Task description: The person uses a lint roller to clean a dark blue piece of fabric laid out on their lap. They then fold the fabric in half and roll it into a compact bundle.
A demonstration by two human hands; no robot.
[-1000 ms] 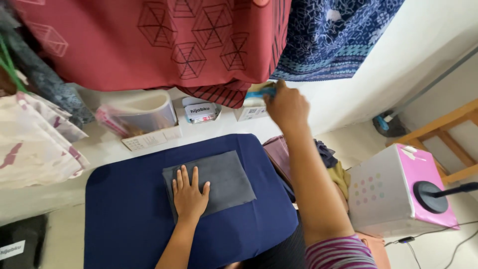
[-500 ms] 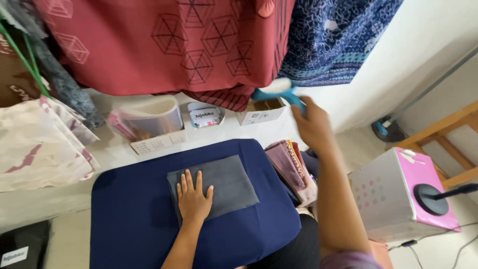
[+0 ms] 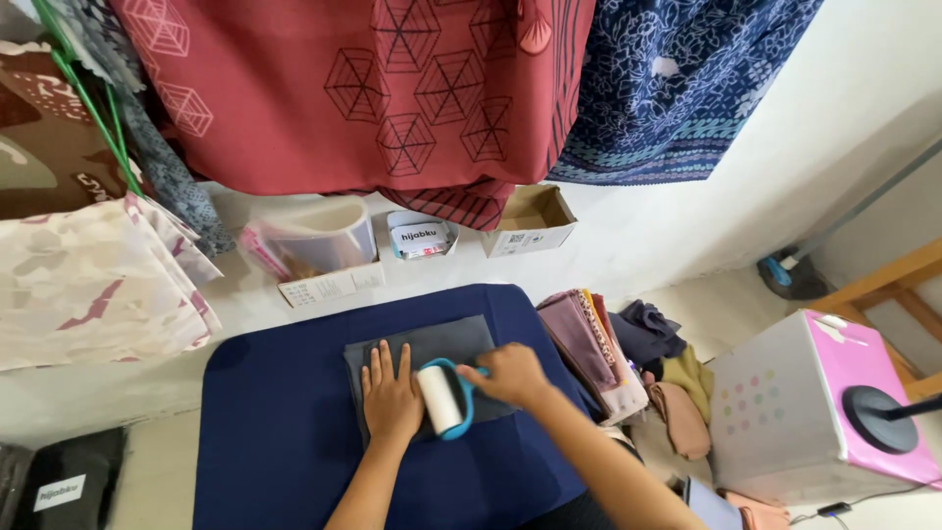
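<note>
Right grip (image 3: 510, 374) pinches a blue-framed white lint roller (image 3: 441, 399) on folded grey cloth (image 3: 432, 345); left hand (image 3: 391, 397) spread flat.

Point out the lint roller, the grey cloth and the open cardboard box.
lint roller (image 3: 440, 398), head view, on its white roll.
grey cloth (image 3: 442, 341), head view, on its bare upper part.
cardboard box (image 3: 530, 238), head view, on its front wall.

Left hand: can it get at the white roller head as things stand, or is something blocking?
Probably yes. The left hand lies flat on the grey cloth right beside the lint roller, which the right hand holds by its blue handle; nothing lies between.
</note>
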